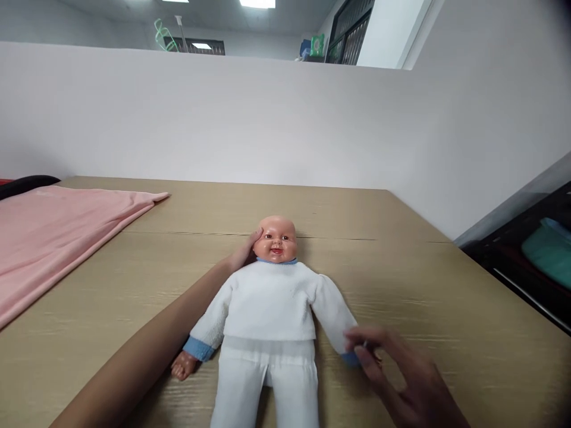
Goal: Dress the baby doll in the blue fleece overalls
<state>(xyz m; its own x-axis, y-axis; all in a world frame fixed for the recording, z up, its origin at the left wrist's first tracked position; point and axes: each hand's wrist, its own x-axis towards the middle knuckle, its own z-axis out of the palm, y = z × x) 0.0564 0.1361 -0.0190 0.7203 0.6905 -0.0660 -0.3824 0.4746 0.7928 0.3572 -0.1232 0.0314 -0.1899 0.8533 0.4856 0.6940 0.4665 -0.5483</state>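
Observation:
A baby doll [267,309] in a white sweater and white trousers lies on its back on the wooden table [446,309], head pointing away from me. My left hand [245,252] cups the left side of the doll's head, fingers curved against it. My right hand [397,374] pinches the blue cuff of the doll's sleeve on the right side, covering the doll's hand.
A pink cloth [57,232] lies spread at the table's left. A white partition wall [285,119] stands right behind the table. At the right, beyond the table edge, a dark shelf holds a teal item [548,249].

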